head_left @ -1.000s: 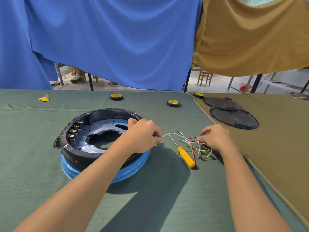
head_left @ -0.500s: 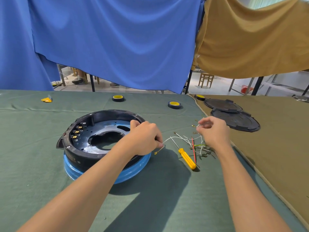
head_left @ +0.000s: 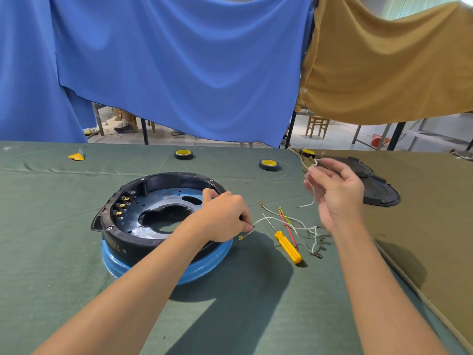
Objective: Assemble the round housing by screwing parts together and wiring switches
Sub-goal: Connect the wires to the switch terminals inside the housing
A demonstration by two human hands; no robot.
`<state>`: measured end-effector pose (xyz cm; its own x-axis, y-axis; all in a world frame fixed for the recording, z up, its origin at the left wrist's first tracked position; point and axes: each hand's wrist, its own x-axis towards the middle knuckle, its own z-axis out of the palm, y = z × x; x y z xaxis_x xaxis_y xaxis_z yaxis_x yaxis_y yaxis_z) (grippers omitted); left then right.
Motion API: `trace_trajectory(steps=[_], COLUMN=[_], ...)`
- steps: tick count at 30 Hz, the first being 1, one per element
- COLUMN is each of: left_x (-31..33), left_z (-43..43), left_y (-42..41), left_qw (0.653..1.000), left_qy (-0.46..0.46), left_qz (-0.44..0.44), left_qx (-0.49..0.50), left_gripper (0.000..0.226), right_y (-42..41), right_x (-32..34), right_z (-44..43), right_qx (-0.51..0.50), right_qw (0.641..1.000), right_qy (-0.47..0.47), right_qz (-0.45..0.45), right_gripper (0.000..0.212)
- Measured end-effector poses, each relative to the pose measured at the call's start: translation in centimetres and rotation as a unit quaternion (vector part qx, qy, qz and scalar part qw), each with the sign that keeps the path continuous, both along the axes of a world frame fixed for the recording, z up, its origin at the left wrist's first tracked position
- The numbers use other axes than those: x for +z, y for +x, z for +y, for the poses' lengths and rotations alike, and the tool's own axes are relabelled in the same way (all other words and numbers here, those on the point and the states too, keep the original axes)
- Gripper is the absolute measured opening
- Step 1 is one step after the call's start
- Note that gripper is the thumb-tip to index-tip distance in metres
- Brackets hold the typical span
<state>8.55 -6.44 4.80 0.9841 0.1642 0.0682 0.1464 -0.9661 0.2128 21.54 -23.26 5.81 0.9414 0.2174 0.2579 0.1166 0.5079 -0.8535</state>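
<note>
The round black housing point(head_left: 143, 198) sits on a blue ring point(head_left: 204, 265) on the green cloth, with several brass switch terminals along its inner left wall. My left hand point(head_left: 225, 216) rests at the housing's right rim and pinches the end of a white wire point(head_left: 258, 222) with a small terminal. My right hand point(head_left: 335, 190) is raised above the table and pinches another white wire point(head_left: 311, 198) that dangles from its fingers. A loose bundle of wires point(head_left: 304, 229) lies between the hands. A yellow screwdriver point(head_left: 288, 247) lies beside it.
Two tape rolls point(head_left: 183, 154) point(head_left: 268, 164) stand at the far side of the green cloth, a third point(head_left: 307, 151) by the seam. Black round covers point(head_left: 378, 193) lie on the brown cloth at right. A small yellow piece point(head_left: 76, 156) lies far left. Hanging cloths close off the back.
My right hand has risen from the wire bundle and lifted one white wire up and away from the table. My left hand has stayed at the housing's rim with its wire.
</note>
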Motion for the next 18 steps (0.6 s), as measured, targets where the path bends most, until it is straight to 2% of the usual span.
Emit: trace_trajectory(steps=[2, 7, 9, 11, 13, 18], left_x=[-0.1, -0.2, 0.0, 0.3, 0.6, 0.7], left_z=[0.0, 0.0, -0.1, 0.0, 0.0, -0.1], left_y=[0.1, 0.1, 0.1, 0.0, -0.2, -0.6], left_qw=[1.0, 0.999, 0.996, 0.981, 0.951, 0.921], left_qy=[-0.004, -0.021, -0.046, -0.144, -0.257, -0.327], left_qz=[-0.008, -0.036, -0.067, -0.116, -0.164, -0.21], left_qx=[0.002, 0.012, 0.036, 0.06, 0.06, 0.018], left_gripper=[0.022, 0.02, 0.026, 0.034, 0.038, 0.036], right_y=[-0.5, -1.8, -2.3, -2.6, -3.0, -3.8], right_x=[0.2, 0.1, 0.1, 0.1, 0.0, -0.5], right_z=[0.2, 1.1, 1.4, 1.7, 2.0, 3.0], right_qx=[0.084, 0.165, 0.18, 0.191, 0.191, 0.193], right_qw=[0.993, 0.977, 0.975, 0.976, 0.978, 0.977], right_qy=[0.023, 0.018, 0.003, -0.012, -0.037, -0.084], right_qz=[0.081, 0.136, 0.127, 0.105, 0.078, 0.02], right_gripper=[0.026, 0.026, 0.032, 0.037, 0.038, 0.038])
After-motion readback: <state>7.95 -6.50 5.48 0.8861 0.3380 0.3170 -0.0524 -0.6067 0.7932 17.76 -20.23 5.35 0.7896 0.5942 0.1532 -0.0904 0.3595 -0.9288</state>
